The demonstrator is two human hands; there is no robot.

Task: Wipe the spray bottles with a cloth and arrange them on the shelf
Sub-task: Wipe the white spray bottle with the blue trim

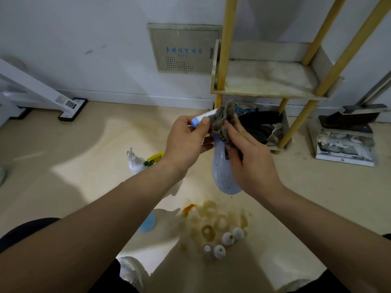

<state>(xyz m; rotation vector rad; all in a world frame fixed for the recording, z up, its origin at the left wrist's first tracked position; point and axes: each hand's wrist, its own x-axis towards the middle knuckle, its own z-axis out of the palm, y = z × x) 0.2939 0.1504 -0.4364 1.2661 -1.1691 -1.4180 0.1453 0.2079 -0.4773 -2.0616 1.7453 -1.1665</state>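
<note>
Below the hands, four small bottles (227,238) stand on the floor among orange-brown stains (208,231). Under the left forearm, a white sprayer (134,162) with a yellow-green trigger stands on the floor.

Both hands hold the blue bottle (224,174) in the air between them, base down and tilted. The left hand (186,142) grips its spray head, fingers curled round it and thumb on the pale nozzle tip. The right hand (251,157) clasps a grey cloth (222,121) against the bottle's neck and shoulder; the cloth bunches up above the fingers.

Just beyond the hands stands the shelf (268,81), with yellow posts and a stained middle board bearing nothing; dark clutter fills its bottom tier. Right of the right hand, farther off, a dustpan (347,144) lies on the floor. Beyond the left hand, a grey panel (186,49) is set in the wall.
</note>
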